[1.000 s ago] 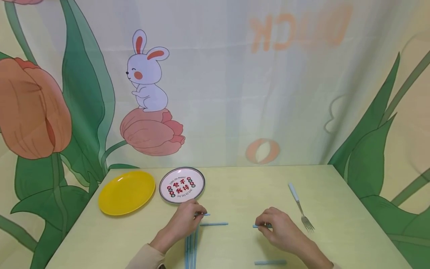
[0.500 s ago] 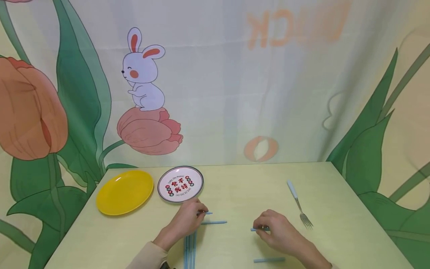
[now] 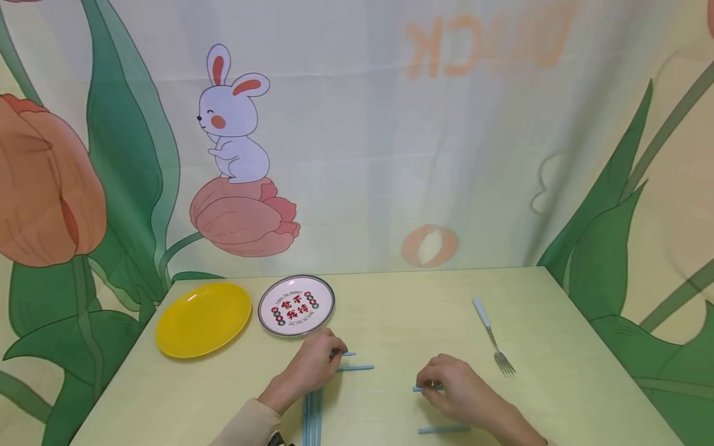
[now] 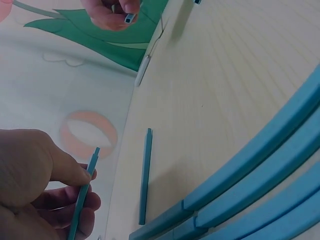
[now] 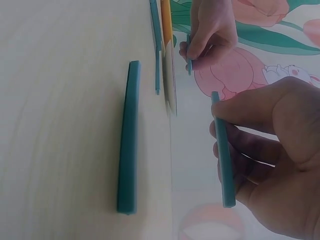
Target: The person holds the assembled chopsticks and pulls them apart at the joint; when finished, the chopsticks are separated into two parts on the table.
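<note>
My left hand (image 3: 317, 360) pinches a short blue chopstick section (image 4: 84, 195) between thumb and fingers, its narrowed tip pointing away from the hand. To the right, my right hand (image 3: 454, 387) holds another blue chopstick section (image 5: 223, 150) above the table; a square end with a dark opening faces the left wrist camera. A loose section with a narrowed tip (image 3: 357, 368) lies just right of the left hand. Below the right hand lies a thicker loose section (image 3: 443, 429). Several long blue chopsticks (image 3: 312, 418) lie side by side below the left hand, partly covered by it.
A yellow plate (image 3: 203, 320) sits at the back left of the table (image 3: 385, 316). Beside it is a white plate with red characters (image 3: 297, 305), just beyond the left hand. A fork with a pale handle (image 3: 492, 334) lies on the right. A printed curtain (image 3: 357, 155) hangs behind.
My right hand has drawn slightly nearer to me with its chopstick section. The left hand has shifted a little to the right, still pinching its piece. The view has turned slightly.
</note>
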`<action>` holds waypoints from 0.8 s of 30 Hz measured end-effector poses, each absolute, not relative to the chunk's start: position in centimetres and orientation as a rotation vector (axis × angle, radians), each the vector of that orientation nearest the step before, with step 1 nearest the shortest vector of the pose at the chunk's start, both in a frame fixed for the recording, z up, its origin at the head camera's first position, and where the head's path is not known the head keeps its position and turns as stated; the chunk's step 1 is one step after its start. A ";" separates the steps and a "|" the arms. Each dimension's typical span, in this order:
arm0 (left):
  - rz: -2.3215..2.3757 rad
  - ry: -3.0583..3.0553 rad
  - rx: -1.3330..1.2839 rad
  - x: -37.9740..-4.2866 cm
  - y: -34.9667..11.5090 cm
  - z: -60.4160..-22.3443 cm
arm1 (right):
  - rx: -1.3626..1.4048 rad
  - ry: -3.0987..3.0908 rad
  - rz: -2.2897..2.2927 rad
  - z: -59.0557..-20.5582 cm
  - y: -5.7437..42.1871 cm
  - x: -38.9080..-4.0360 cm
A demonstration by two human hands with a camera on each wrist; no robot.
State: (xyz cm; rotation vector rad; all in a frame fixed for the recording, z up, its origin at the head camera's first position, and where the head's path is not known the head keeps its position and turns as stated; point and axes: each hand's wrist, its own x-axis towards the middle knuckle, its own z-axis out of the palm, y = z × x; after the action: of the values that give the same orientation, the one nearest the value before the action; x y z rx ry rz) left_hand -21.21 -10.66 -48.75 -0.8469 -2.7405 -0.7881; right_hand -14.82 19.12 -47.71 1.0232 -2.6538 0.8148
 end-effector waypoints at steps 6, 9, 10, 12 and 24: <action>-0.809 -2.753 -0.847 -21.3 -10.4 -48.8 | 1.028 -2.677 0.766 -47.9 19.1 -14.9; -0.825 -2.758 -0.854 -21.4 -10.3 -48.9 | 1.030 -2.695 0.767 -47.9 19.1 -14.9; -0.834 -2.759 -0.856 -21.4 -10.3 -48.9 | 1.030 -2.696 0.768 -47.9 19.1 -14.8; -0.841 -2.768 -0.853 -21.5 -10.3 -49.0 | 1.035 -2.698 0.773 -48.0 19.1 -14.8; -0.812 -2.796 -0.862 -21.9 -10.0 -49.8 | 1.104 -2.679 0.813 -48.3 19.1 -14.5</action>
State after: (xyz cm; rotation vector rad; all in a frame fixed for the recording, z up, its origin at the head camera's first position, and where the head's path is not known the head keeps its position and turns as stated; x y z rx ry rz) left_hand -21.89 -9.99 -49.83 -0.8622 -2.7959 -0.8119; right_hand -14.51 19.11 -48.31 1.1040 -2.6791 0.8125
